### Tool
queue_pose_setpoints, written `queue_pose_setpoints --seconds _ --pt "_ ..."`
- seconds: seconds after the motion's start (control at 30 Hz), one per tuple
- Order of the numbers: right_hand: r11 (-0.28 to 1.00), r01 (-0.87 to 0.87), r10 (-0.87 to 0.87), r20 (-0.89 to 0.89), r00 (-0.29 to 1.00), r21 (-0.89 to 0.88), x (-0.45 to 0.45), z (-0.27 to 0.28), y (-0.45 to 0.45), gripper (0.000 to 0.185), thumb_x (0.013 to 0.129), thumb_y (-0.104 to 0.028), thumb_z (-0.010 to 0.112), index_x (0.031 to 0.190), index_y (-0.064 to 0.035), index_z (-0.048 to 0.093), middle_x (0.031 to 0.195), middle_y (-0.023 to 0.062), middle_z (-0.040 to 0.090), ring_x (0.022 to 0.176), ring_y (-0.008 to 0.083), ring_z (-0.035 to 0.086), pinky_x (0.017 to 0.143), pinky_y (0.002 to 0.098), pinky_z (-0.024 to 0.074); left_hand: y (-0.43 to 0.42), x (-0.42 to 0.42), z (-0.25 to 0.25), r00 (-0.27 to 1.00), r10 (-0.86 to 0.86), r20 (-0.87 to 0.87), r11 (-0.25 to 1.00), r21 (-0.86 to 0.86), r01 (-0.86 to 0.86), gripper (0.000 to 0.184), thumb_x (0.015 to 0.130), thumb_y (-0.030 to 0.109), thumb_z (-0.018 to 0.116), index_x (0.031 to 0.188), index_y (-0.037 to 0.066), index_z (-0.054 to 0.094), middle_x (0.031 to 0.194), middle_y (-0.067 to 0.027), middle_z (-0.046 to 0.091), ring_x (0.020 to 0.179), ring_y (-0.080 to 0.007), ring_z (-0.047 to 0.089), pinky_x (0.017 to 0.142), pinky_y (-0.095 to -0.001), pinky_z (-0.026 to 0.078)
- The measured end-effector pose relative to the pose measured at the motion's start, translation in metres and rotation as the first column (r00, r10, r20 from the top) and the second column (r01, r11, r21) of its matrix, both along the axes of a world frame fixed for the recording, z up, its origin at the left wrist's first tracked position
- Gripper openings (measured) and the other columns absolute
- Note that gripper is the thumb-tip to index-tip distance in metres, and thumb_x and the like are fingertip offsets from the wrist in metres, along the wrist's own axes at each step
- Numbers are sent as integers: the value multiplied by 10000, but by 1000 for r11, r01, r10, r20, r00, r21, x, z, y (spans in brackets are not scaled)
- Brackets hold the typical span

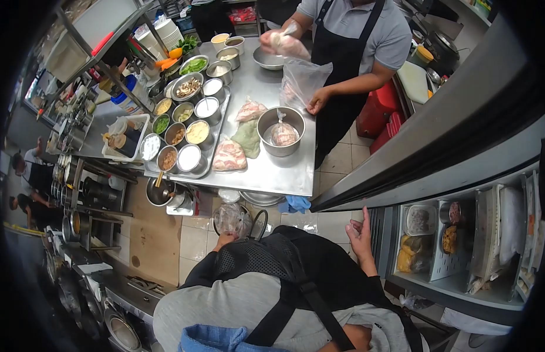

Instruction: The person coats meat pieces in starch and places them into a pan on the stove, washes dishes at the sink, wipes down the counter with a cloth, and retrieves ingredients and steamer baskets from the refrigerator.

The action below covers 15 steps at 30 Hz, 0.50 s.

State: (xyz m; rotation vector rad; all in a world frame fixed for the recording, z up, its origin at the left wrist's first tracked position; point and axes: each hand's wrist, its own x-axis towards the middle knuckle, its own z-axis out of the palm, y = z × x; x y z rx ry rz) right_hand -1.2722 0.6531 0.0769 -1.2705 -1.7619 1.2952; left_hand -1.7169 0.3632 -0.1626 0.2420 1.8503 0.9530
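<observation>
My left hand [226,239] is low in front of me, closed on a clear plastic bag [231,219]; what the bag holds is hard to make out. To the right, my right hand [360,237] is raised with fingers stretched out beside the lower edge of a grey appliance door [413,158], holding nothing. Ahead on the steel table [266,182] lie bags of sliced meat [229,156] and a greenish bag [247,138]. A steel pot [264,141] there contains a tied bag of meat [283,134].
Across the table, a co-worker [354,41] lifts one bag of meat above a steel bowl [269,58]. Containers of chopped ingredients fill a tray [216,132] on the left. An open refrigerated compartment [428,287] with food bins stands at my right. A blue cloth [296,203] hangs at the table edge.
</observation>
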Motion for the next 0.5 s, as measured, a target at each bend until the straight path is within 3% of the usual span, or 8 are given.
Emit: queue_pose_setpoints --seconds 0.07,0.17,0.27,0.37,0.5 --pt "1000 5 -5 -6 1000 24 -4 4 3 893 842 -105 688 1548 -130 141 1531 146 302 1106 239 578 960 359 455 -3 3 -21 980 -103 -171 981 -178 72 192 773 185 725 867 17 709 777 -47 681 731 -148 623 669 -297 494" --pt "997 18 -17 -13 1000 81 -11 18 9 924 836 -84 684 1553 -135 104 1567 148 228 1109 248 576 956 359 460 -2 6 8 994 -51 -98 995 -89 42 237 758 228 731 884 28 717 805 -37 694 752 -168 634 718 -308 504" --pt "996 10 -6 -54 999 87 -17 29 20 947 836 -71 681 1556 -136 70 1596 158 145 1107 244 571 959 361 459 5 1 14 955 -190 -227 981 -72 178 186 774 189 705 865 27 701 771 -42 678 738 -162 629 695 -299 502" --pt "996 2 4 -64 998 84 -22 27 22 944 840 -71 680 1556 -132 69 1598 151 138 1103 242 569 960 359 457 19 1 18 992 25 125 999 40 -30 144 782 162 694 845 34 675 732 -44 656 718 -147 626 662 -285 496" --pt "997 6 0 -84 997 73 -27 28 27 937 849 -79 680 1557 -138 69 1607 124 130 1116 244 565 968 363 451 15 3 21 997 48 68 998 -39 -46 130 791 153 703 837 44 649 707 -41 635 695 -127 619 631 -261 484"
